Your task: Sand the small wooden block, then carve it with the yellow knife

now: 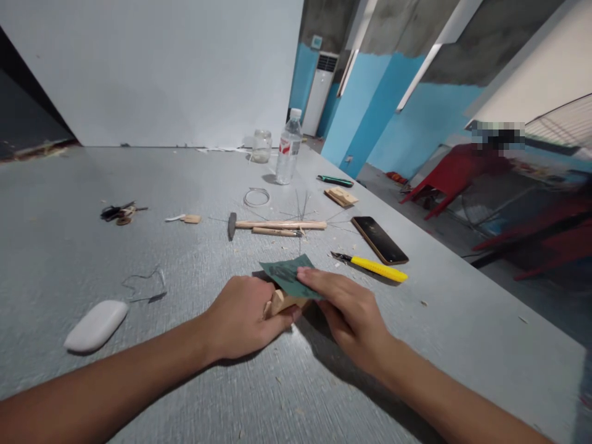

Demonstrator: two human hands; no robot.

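A small pale wooden piece [280, 302] lies on the grey table — partly hidden under the hands. Draped over it is a dark green sheet of sandpaper [287, 277], one corner jutting away — slightly curled.
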